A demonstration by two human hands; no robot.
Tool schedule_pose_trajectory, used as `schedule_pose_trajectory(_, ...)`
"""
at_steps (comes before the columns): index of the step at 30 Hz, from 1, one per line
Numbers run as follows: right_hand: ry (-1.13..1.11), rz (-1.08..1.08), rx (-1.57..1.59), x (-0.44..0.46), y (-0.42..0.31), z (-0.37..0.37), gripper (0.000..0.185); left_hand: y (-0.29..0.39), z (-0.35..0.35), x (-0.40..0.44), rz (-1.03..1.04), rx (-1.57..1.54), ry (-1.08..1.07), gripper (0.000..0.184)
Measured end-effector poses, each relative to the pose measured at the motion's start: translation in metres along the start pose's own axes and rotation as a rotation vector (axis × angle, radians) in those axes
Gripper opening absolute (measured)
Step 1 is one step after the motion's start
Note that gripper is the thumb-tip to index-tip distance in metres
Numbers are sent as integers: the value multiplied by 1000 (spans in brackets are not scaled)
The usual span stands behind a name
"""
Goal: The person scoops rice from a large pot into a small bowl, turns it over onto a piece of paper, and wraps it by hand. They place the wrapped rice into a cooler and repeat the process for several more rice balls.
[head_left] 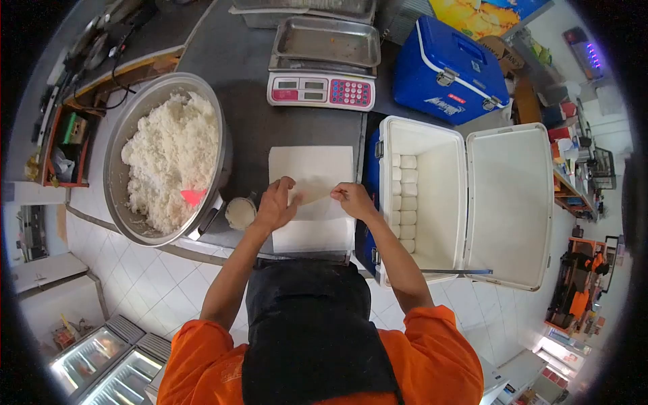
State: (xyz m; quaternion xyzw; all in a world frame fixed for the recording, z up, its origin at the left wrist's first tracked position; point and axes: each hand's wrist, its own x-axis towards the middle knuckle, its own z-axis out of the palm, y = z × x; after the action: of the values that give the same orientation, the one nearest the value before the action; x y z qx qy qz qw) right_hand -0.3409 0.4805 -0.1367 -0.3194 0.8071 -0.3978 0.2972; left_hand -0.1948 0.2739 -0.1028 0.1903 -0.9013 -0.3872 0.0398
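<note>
A stack of white paper sheets (312, 236) lies on the dark counter in front of me. My left hand (274, 205) rests on its left side, fingers apart and stretched out. At the right side, my right hand (354, 200) pinches the edge of a paper sheet (314, 196), which looks lifted and curled between the hands. Close to my left wrist stands a small cup of white rice (240, 213). A big metal pot (116, 196) at the left holds a mound of cooked rice (172, 155) with a pink paddle (193, 196) stuck in it.
Right of the paper, an open cooler (432, 131) holds rows of white wrapped bundles (408, 189) along its left wall; its lid (509, 202) is swung out rightward. Behind the paper stands a pink-and-white scale (320, 91) bearing a metal tray (327, 42). A closed blue cooler (445, 71) sits farther back.
</note>
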Motion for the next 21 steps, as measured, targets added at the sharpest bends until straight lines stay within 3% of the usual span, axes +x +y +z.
schedule_pose_trajectory(2, -16, 6, -40, 4, 7, -3, 13, 24, -16, -16, 81, 100, -40, 38)
schedule_pose_trajectory(3, -37, 9, -76, 8, 12, -2, 15, 17, -15, -14, 78, 99, -37, 38)
schedule_pose_trajectory(5, -64, 52, -60, 6, 26, 1, 16, -10, -11, -7, -148, 23, -332, 52)
schedule_pose_trajectory(9, -103, 240, 39, 5, 42, 4, 23, -39, 0, 18, -281, -160, -317, 51)
schedule_pose_trajectory(12, -72, 269, -16, 5, 32, 9, 21, -43, 14, 22, -269, 75, -389, 37)
schedule_pose_trajectory(14, -87, 253, -57, 6, 27, 6, 22, 1, 15, 6, -10, 371, 73, 27)
schedule_pose_trajectory(16, -97, 238, -98, 4, 12, -1, 22, 37, 23, -29, 241, 78, 240, 28)
schedule_pose_trajectory(17, -75, 229, -162, 1, -4, -6, 22, 35, 32, -46, 249, -26, 27, 32)
schedule_pose_trajectory(18, -57, 217, -227, 2, -15, -8, 25, 19, 49, -57, 552, 213, 40, 43)
schedule_pose_trajectory(19, -57, 211, -227, 8, -17, -3, 25, 12, 58, -62, 551, 217, 45, 43)
schedule_pose_trajectory(21, 316, -204, -465, 20, -16, 12, 29, 6, 66, -66, 556, 316, -53, 41)
